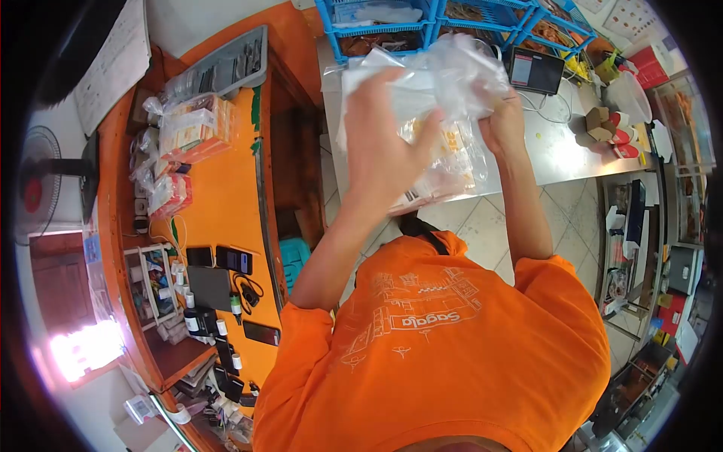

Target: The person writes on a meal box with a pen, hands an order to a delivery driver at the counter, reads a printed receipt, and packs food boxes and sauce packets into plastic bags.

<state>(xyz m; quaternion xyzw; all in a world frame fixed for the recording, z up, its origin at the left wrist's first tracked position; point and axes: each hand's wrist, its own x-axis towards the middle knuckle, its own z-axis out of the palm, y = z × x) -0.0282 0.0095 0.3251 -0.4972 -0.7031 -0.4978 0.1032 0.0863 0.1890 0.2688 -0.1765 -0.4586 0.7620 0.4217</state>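
Observation:
My left hand (pixel 380 147), smeared by motion, is raised in front of a stack of clear plastic bags (pixel 410 87) at the table's near side. Its thumb stands apart from the fingers, and nothing shows between them. My right hand (pixel 503 126) is closed on a crumpled clear plastic bag (pixel 467 75) that bulges up to its left. Below and behind the hands lies a clear plastic package with orange and yellow print (pixel 452 162), partly hidden by my left hand.
Blue plastic trays (pixel 376 30) and a dark-screened device (pixel 535 71) stand along the back of the metal table (pixel 557 151). To the left, an orange counter (pixel 226 181) bears wrapped packs (pixel 197 128), phones (pixel 233 260) and small bottles. Shelves are at the right.

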